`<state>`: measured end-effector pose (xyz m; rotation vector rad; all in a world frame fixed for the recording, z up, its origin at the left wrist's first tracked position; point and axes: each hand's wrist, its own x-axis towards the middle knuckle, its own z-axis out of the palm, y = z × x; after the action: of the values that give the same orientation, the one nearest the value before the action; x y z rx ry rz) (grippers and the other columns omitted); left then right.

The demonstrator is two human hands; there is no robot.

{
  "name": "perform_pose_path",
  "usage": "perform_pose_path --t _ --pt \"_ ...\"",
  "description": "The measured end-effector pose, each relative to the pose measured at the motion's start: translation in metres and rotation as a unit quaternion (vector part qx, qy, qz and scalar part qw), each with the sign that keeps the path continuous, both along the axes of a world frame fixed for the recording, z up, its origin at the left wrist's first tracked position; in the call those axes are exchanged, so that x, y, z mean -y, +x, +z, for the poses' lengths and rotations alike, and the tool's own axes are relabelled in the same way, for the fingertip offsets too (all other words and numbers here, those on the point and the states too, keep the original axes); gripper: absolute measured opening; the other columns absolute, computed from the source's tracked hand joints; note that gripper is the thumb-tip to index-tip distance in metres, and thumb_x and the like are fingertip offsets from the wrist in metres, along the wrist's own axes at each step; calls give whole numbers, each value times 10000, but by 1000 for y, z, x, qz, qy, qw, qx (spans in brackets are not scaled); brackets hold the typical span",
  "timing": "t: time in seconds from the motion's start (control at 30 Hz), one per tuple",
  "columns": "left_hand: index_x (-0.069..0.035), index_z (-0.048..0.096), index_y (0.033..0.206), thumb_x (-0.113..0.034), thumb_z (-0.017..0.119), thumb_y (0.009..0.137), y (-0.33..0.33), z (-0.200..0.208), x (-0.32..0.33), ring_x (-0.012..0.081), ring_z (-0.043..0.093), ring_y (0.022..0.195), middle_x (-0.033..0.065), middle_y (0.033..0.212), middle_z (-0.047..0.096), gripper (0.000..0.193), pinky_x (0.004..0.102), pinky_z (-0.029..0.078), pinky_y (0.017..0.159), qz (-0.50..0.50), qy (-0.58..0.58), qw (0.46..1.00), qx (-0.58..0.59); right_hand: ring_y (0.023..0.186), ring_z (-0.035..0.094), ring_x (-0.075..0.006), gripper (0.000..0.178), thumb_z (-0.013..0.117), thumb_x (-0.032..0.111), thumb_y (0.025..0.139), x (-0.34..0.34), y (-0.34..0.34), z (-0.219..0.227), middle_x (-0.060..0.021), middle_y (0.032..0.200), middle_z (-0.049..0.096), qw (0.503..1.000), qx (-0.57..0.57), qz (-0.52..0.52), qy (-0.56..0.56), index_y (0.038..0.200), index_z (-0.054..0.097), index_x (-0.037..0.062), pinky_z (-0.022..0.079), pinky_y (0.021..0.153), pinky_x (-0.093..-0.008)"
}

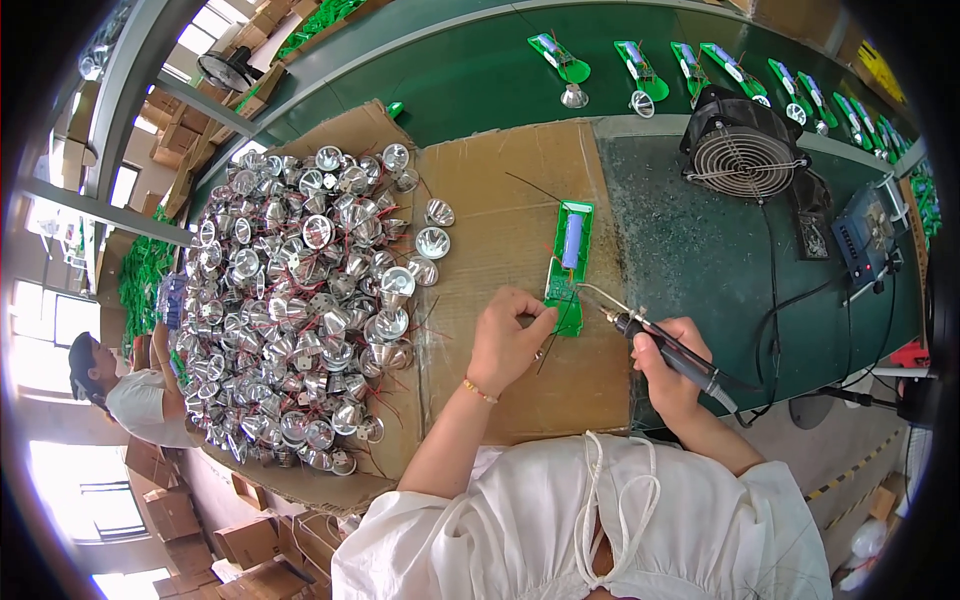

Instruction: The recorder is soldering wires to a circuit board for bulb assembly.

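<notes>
A green plastic housing [568, 322] lies lengthwise on the cardboard in front of me, with a blue-violet cylindrical battery [572, 242] in its far part and thin wires around it. My left hand [508, 335] is at the housing's near left side, thumb and forefinger pinched on a thin dark wire that shows beside the fingertips. From the right, my right hand [674, 372] grips a soldering iron [628, 325] with a black handle. Its bent metal tip reaches over the middle of the housing, close to the wires; whether it touches them I cannot tell.
A big heap of silver reflector cups [300, 300] with red wires fills the cardboard on the left. A round-grilled fan [745, 165] and a blue soldering station [868, 235] stand at right. More green housings [640, 70] line the far belt. Another person [140, 395] sits far left.
</notes>
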<state>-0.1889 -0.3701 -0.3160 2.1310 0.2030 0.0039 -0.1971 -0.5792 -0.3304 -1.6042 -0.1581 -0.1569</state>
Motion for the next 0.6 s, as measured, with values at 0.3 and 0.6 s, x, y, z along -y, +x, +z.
perform_pose_path --t 0.3,0.6 --pt "-6 622 754 -137 666 739 -1 1 0 188 570 726 98 825 572 139 274 451 639 -2 5 1000 -16 565 526 -69 165 634 92 800 5 -3 2 -48 653 583 999 -20 8 32 823 498 1 420 504 -214" --pt "-12 640 874 -100 681 749 -13 14 -5 134 550 803 63 851 542 159 241 480 670 -79 11 983 165 564 517 -66 161 640 91 796 9 -2 -3 -43 664 584 998 -33 9 47 817 506 3 416 505 -212"
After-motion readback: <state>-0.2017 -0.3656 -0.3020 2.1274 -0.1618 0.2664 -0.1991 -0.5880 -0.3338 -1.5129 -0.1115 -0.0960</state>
